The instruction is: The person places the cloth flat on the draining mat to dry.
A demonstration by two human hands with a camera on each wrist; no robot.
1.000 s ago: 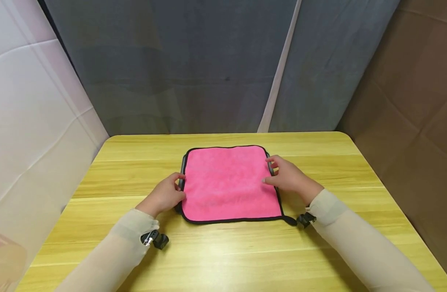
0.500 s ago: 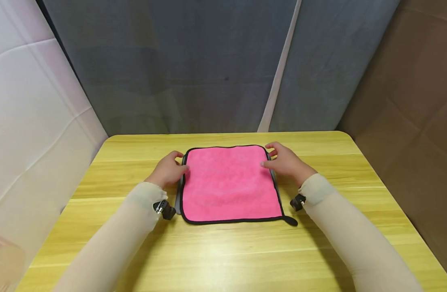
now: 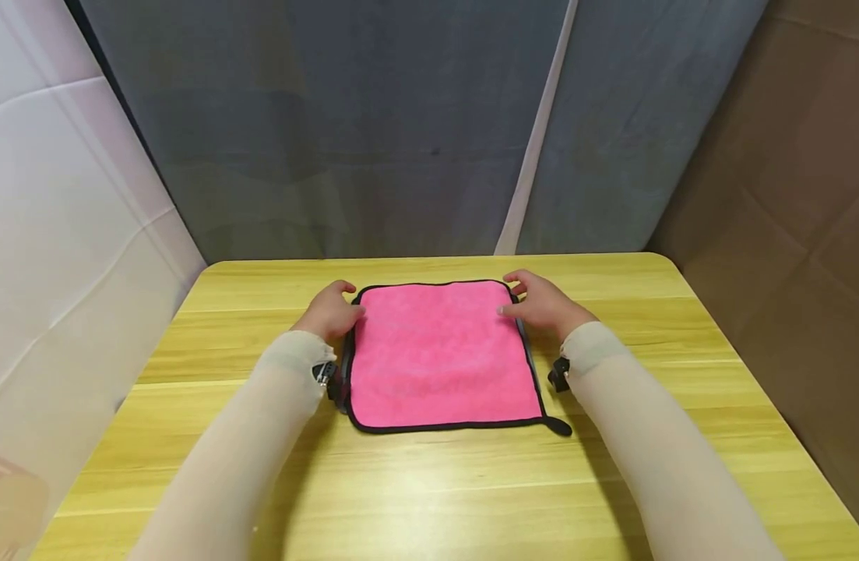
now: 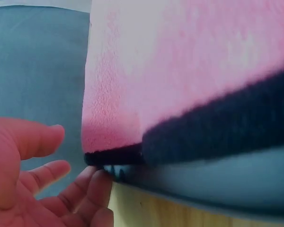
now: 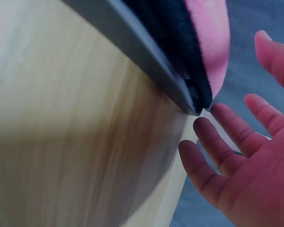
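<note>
Fingers of both hands, left hand (image 3: 329, 313) and right hand (image 3: 543, 307), spread loosely at the pink cloth's (image 3: 439, 352) far corners (flat on the yellow table (image 3: 429, 491)); pinching those corners seems next.

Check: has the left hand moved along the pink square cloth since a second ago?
Yes. The left hand slid away from the person, along the pink square cloth's left edge to its far corner.
</note>
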